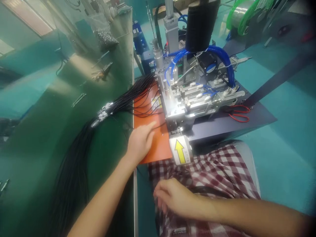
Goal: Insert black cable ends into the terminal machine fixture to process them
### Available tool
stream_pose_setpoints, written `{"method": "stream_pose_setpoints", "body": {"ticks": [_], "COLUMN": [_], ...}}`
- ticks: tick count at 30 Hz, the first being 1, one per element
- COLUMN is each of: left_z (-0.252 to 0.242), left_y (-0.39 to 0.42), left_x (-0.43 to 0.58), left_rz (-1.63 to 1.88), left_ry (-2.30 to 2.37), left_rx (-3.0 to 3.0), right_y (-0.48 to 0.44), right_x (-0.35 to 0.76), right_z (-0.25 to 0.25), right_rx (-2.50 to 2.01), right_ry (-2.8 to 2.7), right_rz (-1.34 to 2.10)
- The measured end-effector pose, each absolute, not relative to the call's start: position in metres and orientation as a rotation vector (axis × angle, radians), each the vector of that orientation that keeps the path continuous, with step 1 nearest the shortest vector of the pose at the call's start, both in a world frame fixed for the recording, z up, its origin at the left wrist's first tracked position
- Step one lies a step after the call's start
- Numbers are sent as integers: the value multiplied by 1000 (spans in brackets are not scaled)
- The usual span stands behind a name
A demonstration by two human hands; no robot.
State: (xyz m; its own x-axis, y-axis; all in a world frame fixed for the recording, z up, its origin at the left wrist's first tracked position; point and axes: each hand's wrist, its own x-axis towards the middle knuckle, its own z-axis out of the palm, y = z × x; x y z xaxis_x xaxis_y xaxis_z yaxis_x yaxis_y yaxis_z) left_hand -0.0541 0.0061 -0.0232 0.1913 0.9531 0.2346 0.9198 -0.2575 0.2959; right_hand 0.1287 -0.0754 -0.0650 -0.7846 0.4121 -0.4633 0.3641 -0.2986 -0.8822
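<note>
My left hand [141, 141] lies over the orange sheet [158, 149] at the bench edge, with thumb and forefinger closed on a thin black cable [161, 125]. That cable runs to the front of a metal machine [176, 110] lit by a bright lamp. My right hand [174, 199] hovers above my lap, its fingers curled inward; the inside of the grip is hidden. Left of the sheet lies a bundle of black cables [128, 95] with shiny metal ends [101, 114] gathered midway. More black cables [74, 164] trail down the bench.
Beside my lap is a white cylinder with a yellow arrow [180, 151]. Red-handled scissors [238, 113] rest on the machine's base. Metal parts [102, 73] and a bag of small parts [106, 38] lie on the green bench [106, 174]. A green wire spool [243, 16] stands behind.
</note>
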Motion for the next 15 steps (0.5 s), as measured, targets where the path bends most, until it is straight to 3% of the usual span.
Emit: {"method": "stream_pose_setpoints", "body": {"ticks": [2,5,7,10,15], "left_z": [0,32,49,63,50], "left_y": [-16,-46,-59,-66,-41], "left_x": [-54,-60,-63,-57,-17], "left_rz": [485,166,176,301,278], "left_ry": [1709,1436,1461,1590,1492], "left_rx": [2384,2373,2370,2291,1885], "right_y": [-63,-32,-12,10,27], "right_x": [134,152,166,185,193], "right_z": [-43,-1,26,53,40], "right_rx": [-929,-859,-775,-713,-1008], "right_ry": [-2060,-2406,-2509,-2302,-1853], "right_rz": [2022,1362,1163,1175,1653]}}
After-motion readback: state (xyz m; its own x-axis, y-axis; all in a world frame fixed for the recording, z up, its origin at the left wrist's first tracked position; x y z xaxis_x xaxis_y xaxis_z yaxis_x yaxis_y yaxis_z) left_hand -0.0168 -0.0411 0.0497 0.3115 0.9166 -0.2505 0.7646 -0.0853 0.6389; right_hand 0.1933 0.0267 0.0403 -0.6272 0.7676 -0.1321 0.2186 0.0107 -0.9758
